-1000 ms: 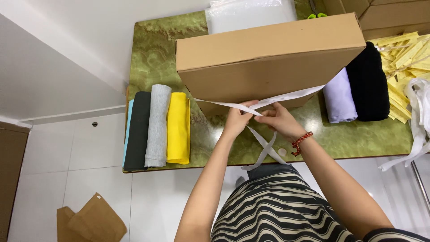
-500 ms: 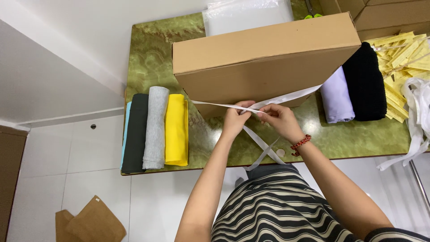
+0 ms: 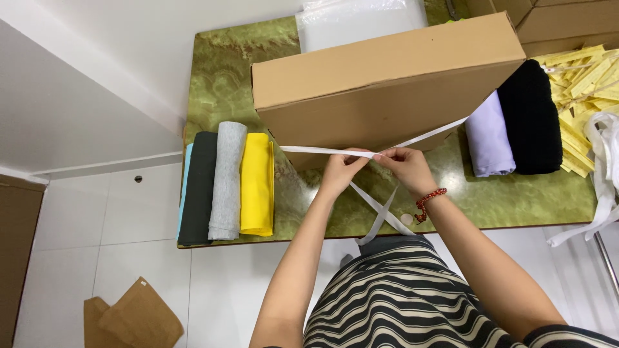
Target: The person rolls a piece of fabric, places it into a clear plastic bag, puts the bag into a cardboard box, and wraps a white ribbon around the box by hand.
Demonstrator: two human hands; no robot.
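Note:
A flat brown cardboard box (image 3: pixel 387 84) lies on the green marbled table (image 3: pixel 219 84). A white strap (image 3: pixel 309 150) runs around the box, and its two ends cross in front of the near side. My left hand (image 3: pixel 340 171) pinches the strap end coming from the left. My right hand (image 3: pixel 406 166), with a red bead bracelet on the wrist, pinches the end coming from the right. The hands almost touch at the crossing, and the loose tails (image 3: pixel 380 212) hang down over the table's front edge.
Folded black, grey and yellow cloths (image 3: pixel 225 180) lie at the table's left. Lilac (image 3: pixel 489 138) and black (image 3: pixel 532 119) folded cloths sit at the right beside yellow strips (image 3: pixel 587 74). A clear bag (image 3: pixel 361 19) is behind the box. Cardboard scraps (image 3: pixel 132 319) lie on the tiled floor.
Both hands stay at the strap crossing with only small shifts. The view has drifted a little.

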